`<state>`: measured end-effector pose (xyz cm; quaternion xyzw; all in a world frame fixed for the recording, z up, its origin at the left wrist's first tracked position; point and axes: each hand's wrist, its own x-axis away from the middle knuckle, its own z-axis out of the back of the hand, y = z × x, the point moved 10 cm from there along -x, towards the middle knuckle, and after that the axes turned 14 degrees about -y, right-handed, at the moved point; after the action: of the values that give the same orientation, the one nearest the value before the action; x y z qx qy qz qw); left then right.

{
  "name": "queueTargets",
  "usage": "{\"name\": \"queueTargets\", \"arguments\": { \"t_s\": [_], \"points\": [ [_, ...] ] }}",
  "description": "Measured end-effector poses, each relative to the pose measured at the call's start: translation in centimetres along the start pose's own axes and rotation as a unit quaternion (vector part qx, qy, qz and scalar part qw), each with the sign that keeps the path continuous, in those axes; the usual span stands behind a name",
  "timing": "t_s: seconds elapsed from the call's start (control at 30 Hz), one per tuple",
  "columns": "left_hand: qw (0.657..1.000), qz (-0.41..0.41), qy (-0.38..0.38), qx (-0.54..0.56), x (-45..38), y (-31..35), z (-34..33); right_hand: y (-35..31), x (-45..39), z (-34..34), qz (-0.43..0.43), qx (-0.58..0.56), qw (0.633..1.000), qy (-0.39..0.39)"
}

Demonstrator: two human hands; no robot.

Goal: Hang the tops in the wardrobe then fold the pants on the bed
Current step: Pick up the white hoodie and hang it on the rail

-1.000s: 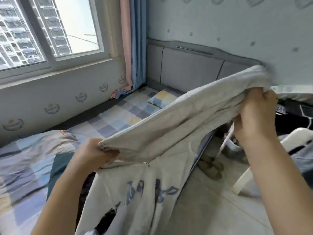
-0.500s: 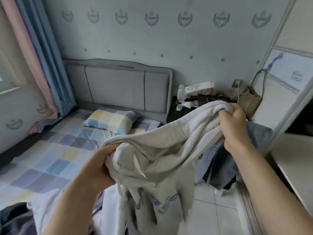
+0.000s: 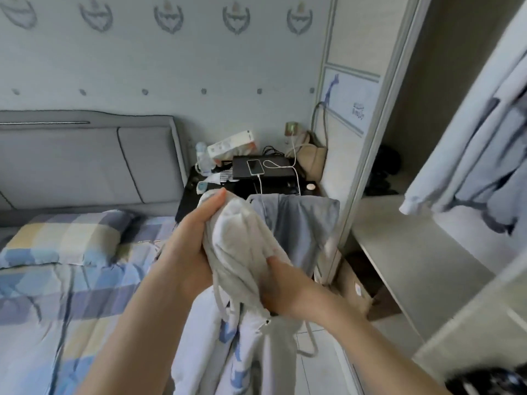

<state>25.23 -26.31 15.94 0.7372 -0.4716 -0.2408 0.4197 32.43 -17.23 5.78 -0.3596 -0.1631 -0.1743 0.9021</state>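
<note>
A: So, which step is in hand?

B: Hanging the tops, I judge. Both hands hold one pale grey top (image 3: pixel 242 252) bunched between them at chest height, above the edge of the bed (image 3: pixel 71 295). The left hand (image 3: pixel 191 252) wraps its fingers round the gathered cloth from the left, thumb pointing up. The right hand (image 3: pixel 288 289) grips the bundle lower down on the right, fingers curled into the folds. The rest of the top, with a blue print, hangs down between the forearms.

A: And the wardrobe?

B: It stands open on the right (image 3: pixel 405 138), near the hands. A pale garment (image 3: pixel 484 132) already hangs inside, blurred. I see no hanger in either hand, and cannot tell whether one is inside the bundle.

A: What does the next move call for?

B: Probably finding the neck or shoulders in the bunched cloth, getting it onto a hanger, then turning right to reach the rail. Grey-blue clothing (image 3: pixel 296 223) lies draped just beyond the hands, perhaps the pants; folding is not yet begun.
</note>
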Motion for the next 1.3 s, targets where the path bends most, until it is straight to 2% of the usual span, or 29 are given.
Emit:
{"name": "queueTargets", "arguments": {
  "t_s": [0.1, 0.17, 0.27, 0.37, 0.43, 0.5, 0.6, 0.63, 0.67, 0.73, 0.8, 0.87, 1.0, 1.07, 1.17, 1.23, 1.3],
  "points": [
    [0.996, -0.002, -0.061, -0.059, -3.2, 0.4, -1.9, 5.5, 0.1, 4.1, -0.049, -0.009, 0.994, 0.102],
    [0.989, 0.032, -0.104, -0.095, -5.1, 0.6, -3.0, 8.1, 1.3, 8.2, -0.043, -0.032, 0.984, 0.171],
    [0.971, 0.067, -0.119, -0.198, -9.0, 1.2, -3.1, 10.5, 5.1, 16.0, -0.018, -0.117, 0.941, 0.316],
    [0.948, 0.043, -0.084, -0.305, -13.4, 2.4, -2.9, 11.9, 9.0, 22.4, -0.027, -0.158, 0.885, 0.436],
    [0.924, 0.022, -0.033, -0.381, -17.0, 2.8, -2.2, 11.3, 11.1, 25.9, -0.028, -0.117, 0.862, 0.492],
    [0.885, -0.008, 0.027, -0.466, -20.3, 3.5, -2.1, 10.3, 12.7, 28.7, -0.029, -0.063, 0.838, 0.541],
    [0.815, -0.07, 0.042, -0.573, -26.5, 4.9, -4.1, 9.3, 14.2, 33.2, -0.075, 0.017, 0.803, 0.591],
    [0.814, -0.065, 0.03, -0.576, -28.4, 4.8, -4.7, 9.4, 14.4, 34.3, -0.094, 0.035, 0.798, 0.594],
    [0.836, -0.04, 0.007, -0.548, -31.0, 4.5, -5.3, 9.7, 14.7, 35.7, -0.114, 0.053, 0.788, 0.602],
    [0.911, 0.058, -0.053, -0.404, -35.6, 3.0, -6.4, 10.4, 15.6, 38.5, -0.155, 0.075, 0.758, 0.629],
    [0.961, 0.11, -0.115, -0.226, -38.5, 2.2, -9.1, 11.1, 16.4, 40.8, -0.19, 0.091, 0.736, 0.644],
    [0.966, 0.119, -0.184, -0.135, -41.1, 2.6, -12.2, 11.8, 17.1, 43.1, -0.223, 0.11, 0.71, 0.659],
    [0.946, 0.154, -0.272, -0.084, -45.5, 4.1, -18.6, 12.8, 18.0, 47.0, -0.277, 0.144, 0.674, 0.67],
    [0.952, 0.095, -0.27, -0.107, -48.2, 6.2, -21.1, 13.3, 18.1, 48.8, -0.298, 0.164, 0.664, 0.666],
    [0.965, -0.044, -0.208, -0.153, -52.5, 9.8, -23.3, 13.9, 17.3, 51.9, -0.312, 0.198, 0.662, 0.652],
    [0.953, -0.127, -0.17, -0.218, -54.5, 11.7, -24.7, 14.3, 16.0, 54.0, -0.318, 0.215, 0.673, 0.632],
    [0.922, -0.206, -0.157, -0.287, -55.3, 13.5, -26.6, 14.7, 14.3, 56.1, -0.322, 0.226, 0.703, 0.592]
  ]
}}
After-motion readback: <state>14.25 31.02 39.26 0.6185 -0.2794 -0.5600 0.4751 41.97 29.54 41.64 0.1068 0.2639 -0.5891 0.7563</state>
